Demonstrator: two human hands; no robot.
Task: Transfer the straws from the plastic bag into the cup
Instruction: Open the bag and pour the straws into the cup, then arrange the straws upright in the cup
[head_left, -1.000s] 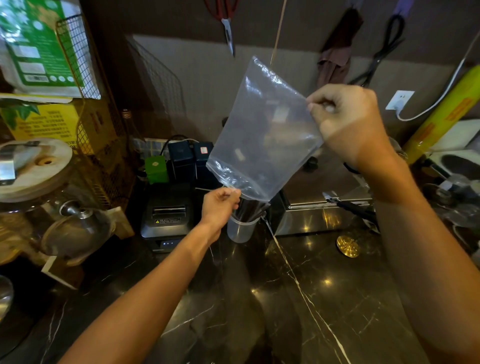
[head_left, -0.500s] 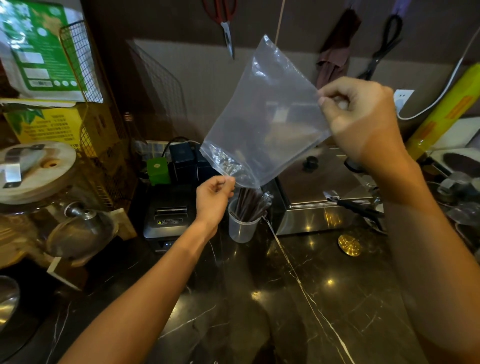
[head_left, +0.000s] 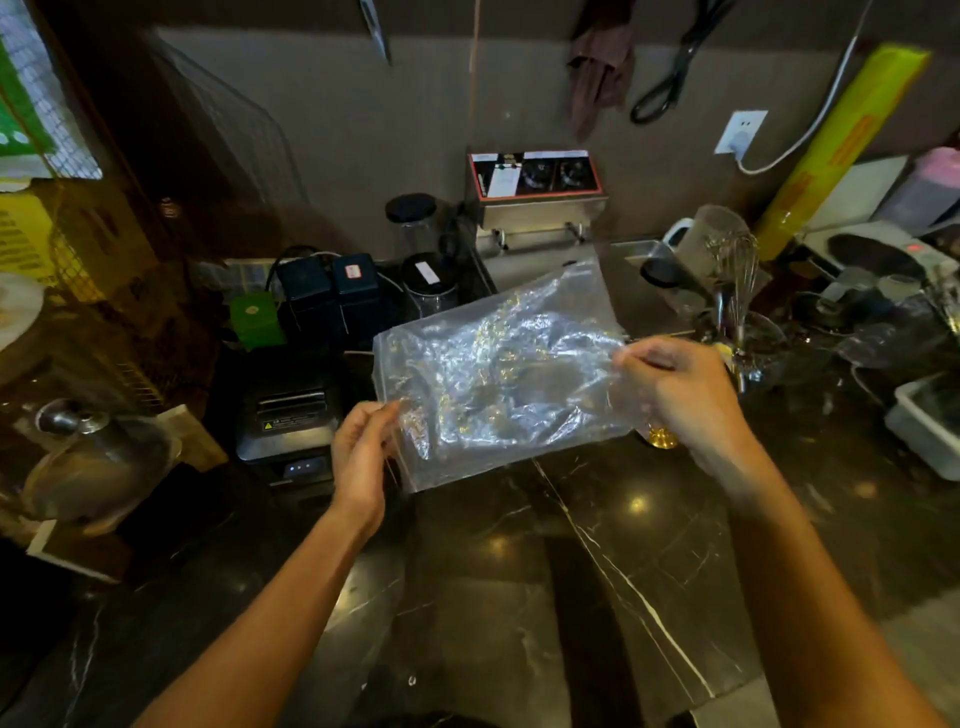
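Observation:
A clear, crinkled plastic bag (head_left: 498, 369) is stretched roughly flat above the dark marble counter, and it looks empty. My left hand (head_left: 361, 452) pinches its lower left edge. My right hand (head_left: 675, 389) grips its right edge. The cup and the straws are hidden behind the bag; dark shapes show faintly through the plastic.
A black receipt printer (head_left: 288, 410) stands just left of the bag. A steel fryer (head_left: 537, 195) sits at the back by the wall. A whisk and jugs (head_left: 727, 270) and a white tray (head_left: 927, 421) crowd the right. Wire racks fill the left. The dark marble counter (head_left: 519, 597) spreads below my hands.
The bag has come down from its raised, tipped position over the cup to a flat spread in front of me. My left hand has taken hold of its edge. The view has tilted.

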